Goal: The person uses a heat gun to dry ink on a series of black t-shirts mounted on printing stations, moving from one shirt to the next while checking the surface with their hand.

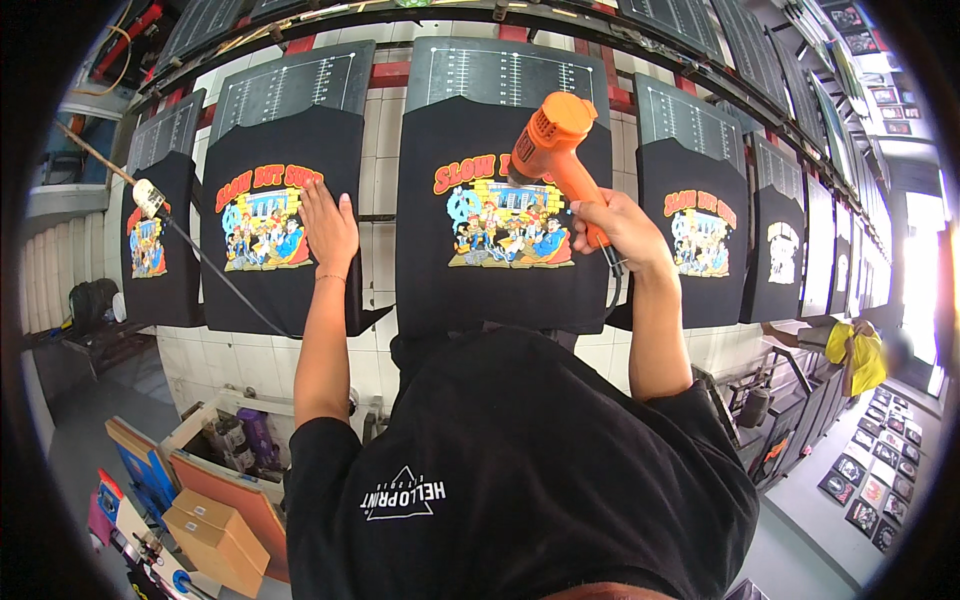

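My right hand [625, 232] grips the handle of an orange heat gun [560, 150], its dark nozzle pointing down at the colourful cartoon print [510, 228] on the black T-shirt [430, 285] in front of me. That shirt lies over a dark printing board [490, 75] marked with white rulers. Flat and with fingers stretched, my left hand [329, 228] rests on the right edge of a similar print on the neighbouring black T-shirt [270, 140] to the left. The gun's cord [615, 285] hangs below my right hand.
More shirts on boards stand in the row, including one at right [690, 285]. A power socket [149, 198] on a cable hangs at left. Cardboard box [215, 540] and a bin of bottles [210, 420] are lower left. A person in yellow [862, 360] is far right.
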A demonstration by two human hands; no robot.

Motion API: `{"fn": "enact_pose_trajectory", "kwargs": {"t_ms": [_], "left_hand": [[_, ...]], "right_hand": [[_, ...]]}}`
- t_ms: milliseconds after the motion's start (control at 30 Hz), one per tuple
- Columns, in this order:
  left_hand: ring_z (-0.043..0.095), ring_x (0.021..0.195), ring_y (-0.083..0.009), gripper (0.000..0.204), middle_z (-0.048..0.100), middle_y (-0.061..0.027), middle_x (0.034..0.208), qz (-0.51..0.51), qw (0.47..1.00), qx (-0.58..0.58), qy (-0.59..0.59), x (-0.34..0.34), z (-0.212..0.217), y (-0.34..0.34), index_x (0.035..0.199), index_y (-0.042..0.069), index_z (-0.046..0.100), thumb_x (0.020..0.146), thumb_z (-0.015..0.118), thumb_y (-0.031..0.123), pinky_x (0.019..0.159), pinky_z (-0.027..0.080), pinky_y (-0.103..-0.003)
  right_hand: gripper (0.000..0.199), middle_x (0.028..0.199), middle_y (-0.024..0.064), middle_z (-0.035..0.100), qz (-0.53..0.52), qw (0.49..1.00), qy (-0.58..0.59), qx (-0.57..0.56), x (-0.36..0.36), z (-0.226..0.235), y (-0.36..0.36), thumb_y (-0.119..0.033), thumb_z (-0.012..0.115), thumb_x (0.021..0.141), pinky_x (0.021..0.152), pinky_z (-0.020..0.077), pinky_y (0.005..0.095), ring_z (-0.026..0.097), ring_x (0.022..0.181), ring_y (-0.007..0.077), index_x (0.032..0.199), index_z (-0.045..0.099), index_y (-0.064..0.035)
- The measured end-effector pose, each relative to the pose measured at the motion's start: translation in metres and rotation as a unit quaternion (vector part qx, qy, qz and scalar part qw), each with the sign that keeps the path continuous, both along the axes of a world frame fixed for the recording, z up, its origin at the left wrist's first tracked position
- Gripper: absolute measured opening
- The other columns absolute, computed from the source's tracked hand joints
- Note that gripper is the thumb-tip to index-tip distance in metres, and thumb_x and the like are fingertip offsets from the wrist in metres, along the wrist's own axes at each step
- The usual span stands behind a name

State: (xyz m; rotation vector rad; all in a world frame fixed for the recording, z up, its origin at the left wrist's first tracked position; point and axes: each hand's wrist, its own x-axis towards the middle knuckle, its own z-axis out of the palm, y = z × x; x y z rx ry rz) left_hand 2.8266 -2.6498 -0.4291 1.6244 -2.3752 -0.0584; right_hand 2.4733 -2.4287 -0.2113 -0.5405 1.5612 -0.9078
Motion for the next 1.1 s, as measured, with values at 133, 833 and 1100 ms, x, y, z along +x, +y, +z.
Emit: {"fn": "enact_pose_trajectory", "kwargs": {"t_ms": [133, 833, 1100], "left_hand": [[0.023, 0.144, -0.0383, 0.061, 0.028, -0.0243, 0.153, 0.023, 0.999, -0.02, 0.012, -0.001, -0.001, -0.025, 0.143, -0.007, 0.034, 0.101, 0.038, 0.036, 0.118, 0.018, -0.048], [0.02, 0.145, -0.0366, 0.061, 0.025, -0.0238, 0.154, 0.003, 1.0, 0.013, -0.013, -0.003, 0.006, 0.034, 0.146, -0.007, 0.028, 0.101, 0.036, 0.034, 0.119, 0.015, -0.047], [0.021, 0.144, -0.0377, 0.062, 0.025, -0.0242, 0.154, 0.013, 1.0, 0.022, -0.006, 0.0, 0.006, 0.036, 0.146, -0.007, 0.028, 0.101, 0.036, 0.034, 0.119, 0.015, -0.048]], "right_hand": [[0.032, 0.074, 0.0015, 0.057, 0.016, 0.998, 0.043, -0.049, 0.01, -0.008, -0.004, -0.019, 0.06, 0.09, 0.055, 0.0459, 0.0239, 0.059, 0.061, 0.0092, 0.113, 0.052, 0.0021], [0.021, 0.072, 0.0009, 0.056, 0.009, 0.999, 0.022, -0.045, 0.013, -0.007, -0.034, -0.021, 0.062, 0.091, 0.055, 0.0495, 0.0252, 0.059, 0.058, 0.0097, 0.095, 0.055, -0.0013], [0.021, 0.07, 0.0005, 0.055, 0.025, 0.999, 0.027, -0.041, 0.015, -0.01, -0.04, -0.02, 0.061, 0.091, 0.056, 0.0481, 0.0256, 0.058, 0.056, 0.01, 0.095, 0.054, -0.0014]]}}
